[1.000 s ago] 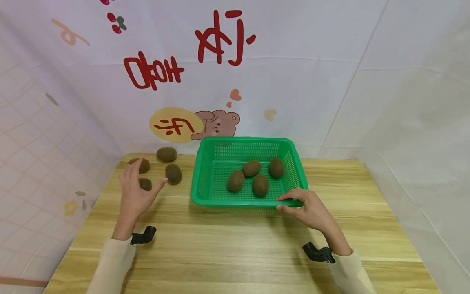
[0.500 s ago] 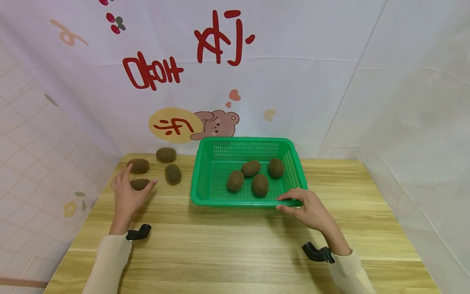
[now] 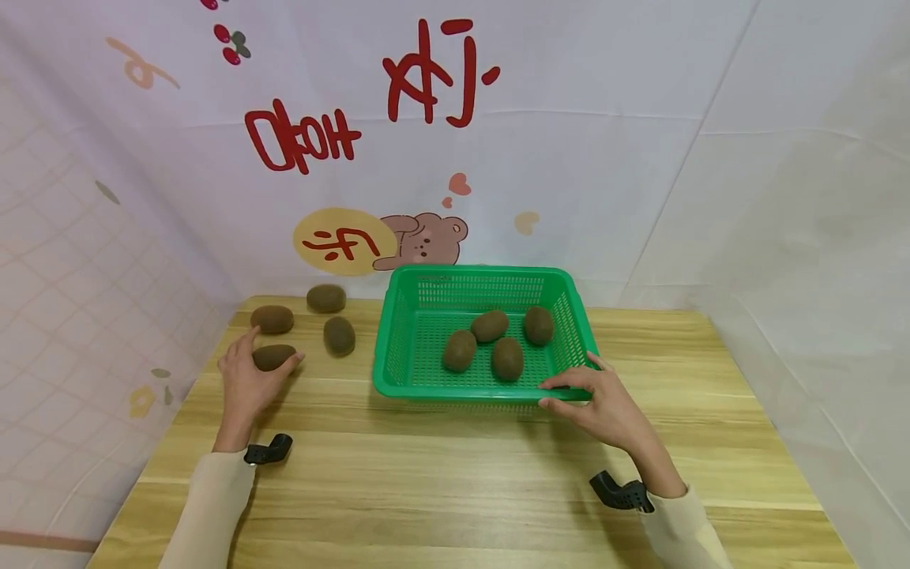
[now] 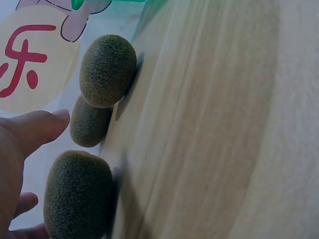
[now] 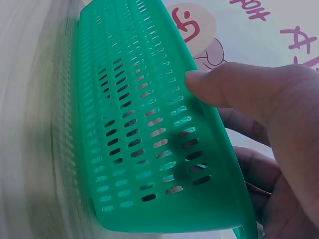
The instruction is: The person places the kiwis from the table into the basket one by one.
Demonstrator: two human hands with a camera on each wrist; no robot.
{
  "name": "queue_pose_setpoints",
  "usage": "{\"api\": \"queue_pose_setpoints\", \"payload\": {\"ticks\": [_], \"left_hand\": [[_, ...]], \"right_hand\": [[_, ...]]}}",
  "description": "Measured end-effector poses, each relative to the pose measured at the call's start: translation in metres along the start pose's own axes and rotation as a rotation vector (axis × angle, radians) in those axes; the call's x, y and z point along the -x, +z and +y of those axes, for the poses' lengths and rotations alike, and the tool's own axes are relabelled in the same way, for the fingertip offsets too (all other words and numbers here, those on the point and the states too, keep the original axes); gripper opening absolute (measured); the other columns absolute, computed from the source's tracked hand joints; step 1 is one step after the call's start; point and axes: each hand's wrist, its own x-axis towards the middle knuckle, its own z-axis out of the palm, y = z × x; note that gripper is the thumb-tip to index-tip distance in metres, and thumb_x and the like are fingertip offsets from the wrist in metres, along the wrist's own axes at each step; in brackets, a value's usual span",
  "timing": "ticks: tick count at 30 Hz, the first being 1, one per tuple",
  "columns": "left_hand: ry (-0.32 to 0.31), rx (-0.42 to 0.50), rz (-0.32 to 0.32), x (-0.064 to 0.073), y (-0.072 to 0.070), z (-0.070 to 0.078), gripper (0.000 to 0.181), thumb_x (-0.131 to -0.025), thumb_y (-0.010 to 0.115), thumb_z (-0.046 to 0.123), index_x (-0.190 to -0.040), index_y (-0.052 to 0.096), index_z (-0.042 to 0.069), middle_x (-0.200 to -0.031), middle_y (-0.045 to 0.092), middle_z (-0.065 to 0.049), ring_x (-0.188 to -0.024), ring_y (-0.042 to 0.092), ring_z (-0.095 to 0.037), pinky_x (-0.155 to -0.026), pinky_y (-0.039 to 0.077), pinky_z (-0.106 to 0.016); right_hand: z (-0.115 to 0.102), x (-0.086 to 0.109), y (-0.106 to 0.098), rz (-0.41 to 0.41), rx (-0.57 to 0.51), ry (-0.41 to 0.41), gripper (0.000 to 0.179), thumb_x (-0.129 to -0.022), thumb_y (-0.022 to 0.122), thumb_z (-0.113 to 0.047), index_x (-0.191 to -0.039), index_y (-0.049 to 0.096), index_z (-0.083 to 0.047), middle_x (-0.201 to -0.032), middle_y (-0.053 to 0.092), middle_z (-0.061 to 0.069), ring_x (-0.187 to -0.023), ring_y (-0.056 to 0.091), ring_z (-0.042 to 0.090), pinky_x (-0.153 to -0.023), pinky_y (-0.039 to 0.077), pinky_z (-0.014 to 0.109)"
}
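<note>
My left hand [image 3: 246, 379] is at the left of the table, its thumb and fingers spread around a brown kiwi [image 3: 272, 358]. In the left wrist view the thumb [image 4: 42, 127] stands apart from that kiwi [image 4: 77, 196], and fingertips show behind it. My right hand [image 3: 604, 407] grips the near right rim of a green plastic basket [image 3: 462, 393]. The right wrist view has the thumb on the outside of the basket wall [image 5: 149, 109] and the fingers inside. Several kiwis lie in the basket, one kiwi [image 3: 508, 359] near its front.
Behind the left hand lie three more kiwis on the wooden table [image 3: 441, 490]: a left kiwi [image 3: 272, 319], a back kiwi [image 3: 326, 298] and one kiwi [image 3: 340, 337] nearer the basket. A printed white cloth [image 3: 569, 158] hangs along the table's back edge.
My left hand has moved left and down from above the kiwis to the nearest one, its thumb and fingers drawing closer round it. The right hand keeps its grip on the basket, one finger now raised.
</note>
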Motion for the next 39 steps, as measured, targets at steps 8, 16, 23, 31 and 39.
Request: {"api": "queue_pose_setpoints", "payload": {"ticks": [8, 16, 23, 31, 39], "left_hand": [[-0.03, 0.008, -0.034, -0.002, 0.007, 0.0, 0.088, -0.089, 0.079, 0.041, -0.156, 0.038, 0.001, -0.156, 0.032, -0.033, -0.142, 0.023, -0.053, -0.108, 0.03, -0.068], [-0.053, 0.026, 0.009, -0.002, 0.011, 0.0, 0.066, -0.09, 0.079, 0.028, -0.143, 0.053, -0.002, -0.145, 0.04, -0.034, -0.136, 0.031, -0.053, -0.103, 0.037, -0.066], [-0.054, 0.046, 0.028, 0.0, 0.012, -0.002, 0.062, -0.089, 0.079, 0.025, -0.141, 0.055, -0.001, -0.144, 0.043, -0.032, -0.133, 0.038, -0.051, -0.105, 0.038, -0.066], [-0.066, 0.069, 0.046, 0.007, 0.009, -0.001, 0.063, -0.089, 0.079, 0.026, -0.142, 0.056, 0.0, -0.143, 0.045, -0.031, -0.131, 0.041, -0.05, -0.105, 0.037, -0.066], [-0.043, 0.074, 0.074, 0.009, 0.011, 0.009, 0.064, -0.088, 0.081, 0.029, -0.14, 0.058, 0.002, -0.14, 0.049, -0.029, -0.129, 0.044, -0.047, -0.102, 0.039, -0.063]], "right_hand": [[0.003, 0.0, 0.0, -0.005, -0.01, 0.015, 0.019, -0.083, 0.087, -0.027, -0.101, 0.081, -0.025, -0.095, 0.079, -0.008, -0.099, 0.071, 0.015, -0.119, 0.02, 0.07], [0.002, -0.002, 0.001, 0.0, -0.014, 0.024, 0.018, -0.084, 0.087, -0.028, -0.1, 0.082, -0.025, -0.094, 0.079, -0.01, -0.098, 0.072, 0.016, -0.12, 0.02, 0.069], [0.0, -0.001, 0.0, 0.002, -0.033, 0.032, 0.018, -0.083, 0.087, -0.026, -0.1, 0.082, -0.024, -0.094, 0.08, -0.004, -0.099, 0.072, 0.017, -0.121, 0.019, 0.069], [0.0, 0.0, 0.002, -0.022, -0.028, 0.044, 0.018, -0.083, 0.087, -0.028, -0.1, 0.081, -0.029, -0.095, 0.08, -0.005, -0.1, 0.072, 0.018, -0.121, 0.019, 0.068], [0.002, -0.001, -0.001, -0.024, -0.03, 0.045, 0.02, -0.083, 0.087, -0.027, -0.101, 0.082, -0.02, -0.096, 0.08, -0.003, -0.099, 0.072, 0.018, -0.121, 0.018, 0.068]]}}
